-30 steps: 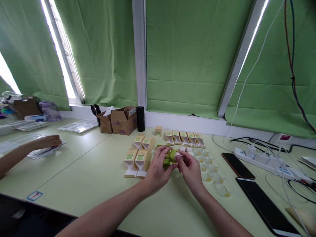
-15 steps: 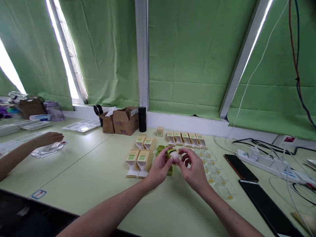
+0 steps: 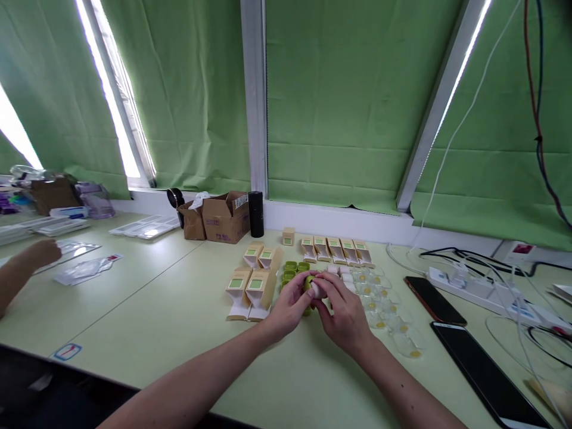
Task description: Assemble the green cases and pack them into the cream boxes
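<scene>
Over the middle of the table, my left hand (image 3: 286, 305) is closed around a small green cup-like case (image 3: 308, 283). My right hand (image 3: 347, 311) pinches a white rounded piece (image 3: 318, 290) that sits against the green case's opening; fingers cover much of both. Just behind my hands stand rows of similar green cases (image 3: 290, 271), and white pieces (image 3: 345, 275) lie to their right. Clear plastic cups (image 3: 378, 298) with yellow centres spread beside my right hand. To the left of my left hand are open cardboard boxes (image 3: 255, 287) with green labels.
A row of small cartons (image 3: 336, 250) and a closed box (image 3: 288, 236) stand farther back. Brown boxes (image 3: 226, 220) and a black cylinder (image 3: 256, 214) are by the wall. Phones (image 3: 435, 300) and a power strip (image 3: 473, 292) lie right. A co-worker's hand (image 3: 44, 253) is far left.
My right fingers have closed in over the white piece, now pressed to the green case. The co-worker's hand has moved left, off the white packets.
</scene>
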`<state>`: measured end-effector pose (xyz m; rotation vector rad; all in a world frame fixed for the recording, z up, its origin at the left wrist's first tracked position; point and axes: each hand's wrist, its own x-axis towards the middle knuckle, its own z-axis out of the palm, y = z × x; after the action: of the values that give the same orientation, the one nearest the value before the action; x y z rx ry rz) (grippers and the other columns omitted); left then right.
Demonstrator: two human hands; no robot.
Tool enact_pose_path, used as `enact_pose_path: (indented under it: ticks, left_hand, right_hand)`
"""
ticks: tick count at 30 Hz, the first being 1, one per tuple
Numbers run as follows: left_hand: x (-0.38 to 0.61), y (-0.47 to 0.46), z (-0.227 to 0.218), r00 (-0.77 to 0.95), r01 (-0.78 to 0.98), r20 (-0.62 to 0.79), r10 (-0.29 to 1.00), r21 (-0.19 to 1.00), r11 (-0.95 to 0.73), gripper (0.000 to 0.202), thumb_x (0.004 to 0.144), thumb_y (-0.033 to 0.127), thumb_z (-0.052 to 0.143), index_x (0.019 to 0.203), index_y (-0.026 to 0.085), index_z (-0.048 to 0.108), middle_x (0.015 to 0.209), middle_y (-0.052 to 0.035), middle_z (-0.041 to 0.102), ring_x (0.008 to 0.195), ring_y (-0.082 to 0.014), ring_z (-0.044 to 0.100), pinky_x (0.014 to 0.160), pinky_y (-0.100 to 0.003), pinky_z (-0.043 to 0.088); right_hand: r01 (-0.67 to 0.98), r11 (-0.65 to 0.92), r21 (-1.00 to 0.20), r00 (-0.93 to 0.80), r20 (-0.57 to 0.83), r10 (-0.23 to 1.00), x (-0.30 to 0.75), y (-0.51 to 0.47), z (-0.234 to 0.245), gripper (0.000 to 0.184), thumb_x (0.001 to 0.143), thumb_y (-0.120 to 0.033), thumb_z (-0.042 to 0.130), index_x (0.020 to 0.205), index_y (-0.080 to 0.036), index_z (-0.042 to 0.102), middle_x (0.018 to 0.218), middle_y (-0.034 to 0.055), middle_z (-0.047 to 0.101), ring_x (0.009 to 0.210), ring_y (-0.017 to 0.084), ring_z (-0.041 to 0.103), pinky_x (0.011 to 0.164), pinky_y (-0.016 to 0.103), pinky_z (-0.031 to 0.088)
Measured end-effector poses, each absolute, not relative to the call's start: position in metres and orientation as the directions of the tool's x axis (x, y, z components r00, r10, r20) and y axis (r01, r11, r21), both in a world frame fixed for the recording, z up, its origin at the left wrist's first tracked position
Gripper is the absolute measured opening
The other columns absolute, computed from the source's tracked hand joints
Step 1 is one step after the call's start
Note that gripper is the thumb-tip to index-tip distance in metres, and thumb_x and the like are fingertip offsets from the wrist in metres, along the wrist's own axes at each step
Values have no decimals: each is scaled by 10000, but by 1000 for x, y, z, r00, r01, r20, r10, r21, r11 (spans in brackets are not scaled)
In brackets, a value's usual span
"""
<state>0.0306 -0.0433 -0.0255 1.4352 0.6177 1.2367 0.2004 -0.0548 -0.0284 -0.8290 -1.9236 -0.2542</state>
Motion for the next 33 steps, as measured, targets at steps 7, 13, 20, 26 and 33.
enact_pose_path:
  ticks: [7, 13, 20, 26, 33]
  left_hand:
    - [31, -47, -21, 345, -253, 359, 867, 925, -282, 582, 934, 574, 712, 1404, 252, 593, 1339, -120, 658, 1102, -236, 670, 931, -344, 573]
    - [28, -47, -23, 358, -269, 317, 878, 936, -228, 562, 928, 554, 717, 1383, 235, 629, 1344, -115, 678, 1130, -247, 661, 956, -347, 559]
    - [30, -47, -21, 348, -210, 315, 883, 944, -254, 520, 963, 531, 670, 1364, 204, 619, 1316, -125, 686, 1143, -257, 659, 971, -366, 558]
    - [35, -50, -21, 348, -180, 365, 863, 930, -321, 460, 1020, 526, 585, 1353, 209, 572, 1231, -112, 692, 1105, -246, 664, 997, -394, 559]
    - [40, -55, -23, 310, -122, 461, 831, 886, -447, 405, 1074, 500, 488, 1378, 233, 483, 1324, -120, 640, 1218, -244, 641, 1077, -416, 548]
  right_hand:
    - [688, 717, -111, -266, 881, 391, 200, -55, -33, 369, 1045, -227, 560, 1411, -216, 605, 1311, 156, 728, 1180, 283, 737, 881, 383, 661]
    - [676, 730, -99, -264, 892, 366, 200, -55, -34, 382, 1042, -204, 568, 1422, -222, 604, 1304, 155, 732, 1190, 286, 733, 931, 405, 657]
    - [683, 729, -46, -276, 908, 315, 199, -53, -36, 380, 1044, -186, 571, 1423, -181, 576, 1295, 171, 725, 1171, 281, 735, 909, 406, 670]
    - [690, 724, -25, -280, 912, 299, 198, -54, -34, 338, 1036, -163, 558, 1372, -176, 593, 1247, 170, 729, 1123, 279, 744, 842, 393, 678]
    - [685, 728, -17, -271, 922, 277, 195, -57, -30, 329, 1018, -127, 547, 1339, -164, 607, 1177, 169, 732, 1072, 274, 749, 808, 386, 674]
